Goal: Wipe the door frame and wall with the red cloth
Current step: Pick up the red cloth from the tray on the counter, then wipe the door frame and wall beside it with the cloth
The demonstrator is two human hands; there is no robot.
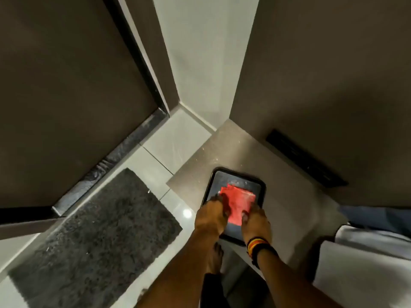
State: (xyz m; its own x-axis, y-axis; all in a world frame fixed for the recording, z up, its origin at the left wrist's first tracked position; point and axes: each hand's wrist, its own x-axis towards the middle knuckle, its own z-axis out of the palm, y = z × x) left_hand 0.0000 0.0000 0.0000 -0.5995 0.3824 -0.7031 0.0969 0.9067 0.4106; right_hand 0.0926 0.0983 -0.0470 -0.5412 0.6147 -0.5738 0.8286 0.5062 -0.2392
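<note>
Both arms reach down, left hand (pixel 211 215) and right hand (pixel 255 221) with fingers (pixel 245 215) pressed flat, not gripping, on the folded red cloth (pixel 239 201) lying in a black tray (pixel 263 187) on the grey tabletop (pixel 289 196).

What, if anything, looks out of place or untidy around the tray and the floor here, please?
Pale specks lie scattered over the beige ledge just beyond the black tray, like dust or droplets. The red cloth lies rumpled in the tray. Nothing else stands out.

The folded red cloth (pixel 238 203) lies flat in a dark tray (pixel 262 185).
</note>
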